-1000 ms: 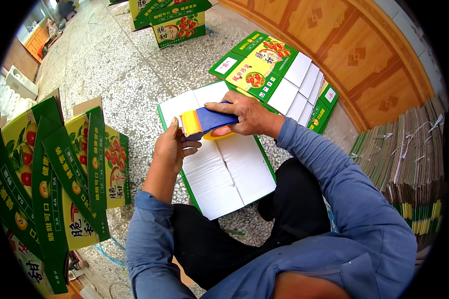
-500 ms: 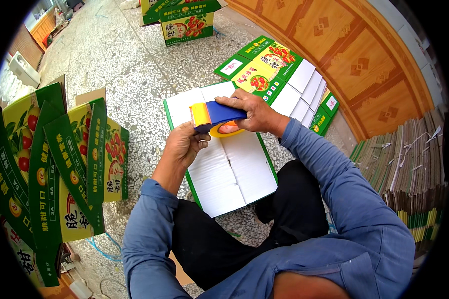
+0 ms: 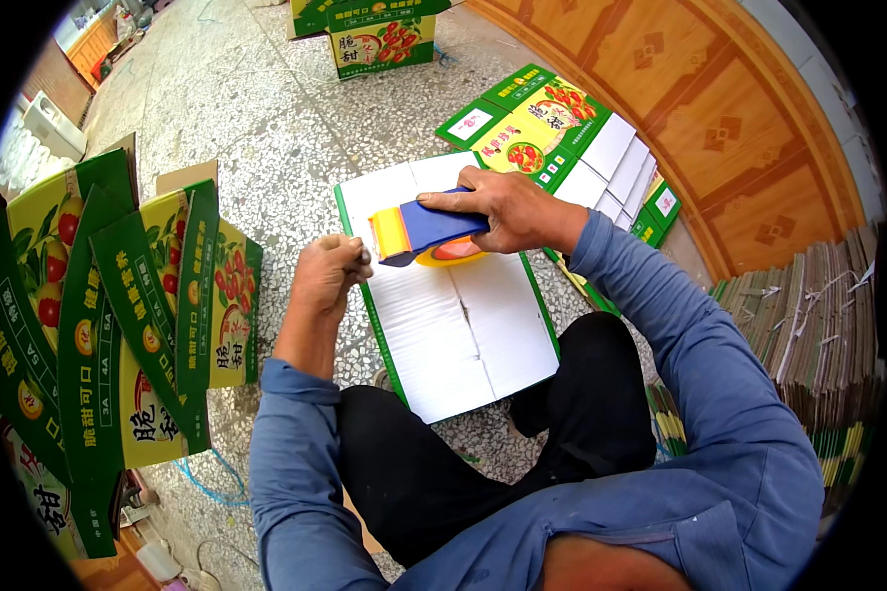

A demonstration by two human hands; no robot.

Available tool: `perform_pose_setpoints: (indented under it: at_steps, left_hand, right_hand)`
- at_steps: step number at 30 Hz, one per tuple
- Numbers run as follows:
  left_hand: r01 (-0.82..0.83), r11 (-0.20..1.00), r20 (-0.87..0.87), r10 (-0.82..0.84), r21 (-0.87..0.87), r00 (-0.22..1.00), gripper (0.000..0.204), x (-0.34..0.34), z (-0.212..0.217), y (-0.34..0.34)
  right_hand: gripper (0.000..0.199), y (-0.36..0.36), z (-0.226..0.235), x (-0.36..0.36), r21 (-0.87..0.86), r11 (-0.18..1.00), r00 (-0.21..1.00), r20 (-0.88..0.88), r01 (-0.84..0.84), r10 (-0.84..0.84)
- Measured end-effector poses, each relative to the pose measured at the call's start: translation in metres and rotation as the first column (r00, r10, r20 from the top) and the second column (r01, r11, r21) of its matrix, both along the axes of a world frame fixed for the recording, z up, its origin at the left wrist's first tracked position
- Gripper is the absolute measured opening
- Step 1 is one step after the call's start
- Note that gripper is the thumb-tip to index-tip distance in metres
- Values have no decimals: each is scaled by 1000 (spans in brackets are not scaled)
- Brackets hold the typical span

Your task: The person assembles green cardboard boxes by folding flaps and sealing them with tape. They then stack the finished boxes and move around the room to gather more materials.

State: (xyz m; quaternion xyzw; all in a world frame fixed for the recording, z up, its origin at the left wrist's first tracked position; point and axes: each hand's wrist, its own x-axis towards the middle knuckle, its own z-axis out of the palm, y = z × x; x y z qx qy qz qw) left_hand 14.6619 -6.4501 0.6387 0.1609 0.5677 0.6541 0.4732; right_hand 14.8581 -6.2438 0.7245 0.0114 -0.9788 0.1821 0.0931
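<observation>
Speckled stone floor (image 3: 266, 108), wooden panelled wall (image 3: 719, 108) at right. Blue tape dispenser (image 3: 432, 231) on white flattened carton (image 3: 463, 325), gripped closed by right hand (image 3: 508, 209). Left hand (image 3: 327, 276) fisted at carton edge, contents unclear. Green folded boxes (image 3: 118, 315) stacked at left.

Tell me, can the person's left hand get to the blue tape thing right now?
Probably yes. The left hand sits at the white box's left edge, right beside the blue tape dispenser, and nothing lies between them. The right hand grips the dispenser from the other side, leaving its near end free.
</observation>
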Motion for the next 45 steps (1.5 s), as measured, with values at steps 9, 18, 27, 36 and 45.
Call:
perform_pose_setpoints:
  at_steps: [9,18,27,36,45]
  left_hand:
    - [-174,976,48,182,-134,982,17,-53,-98,-107]
    - [-107,932,-328,-13,-345,945,20,-7,-212,-58]
    - [-118,720,-572,-428,-684,700,28,-16,-239,-11]
    - [107,922,-925,-379,-373,37,69,-45,-35,170]
    - [60,878,-870,-479,-475,120,75,-28,-30,171]
  right_hand:
    - [48,-13,4,-17,155,975,985,96,-158,145]
    - [52,-31,3,-35,182,959,972,131,-218,196]
    - [50,-25,-8,-27,104,972,978,11,-208,209]
    - [35,-17,-10,-28,63,970,972,-24,-233,235]
    - [46,86,-8,60,72,977,978,73,-202,197]
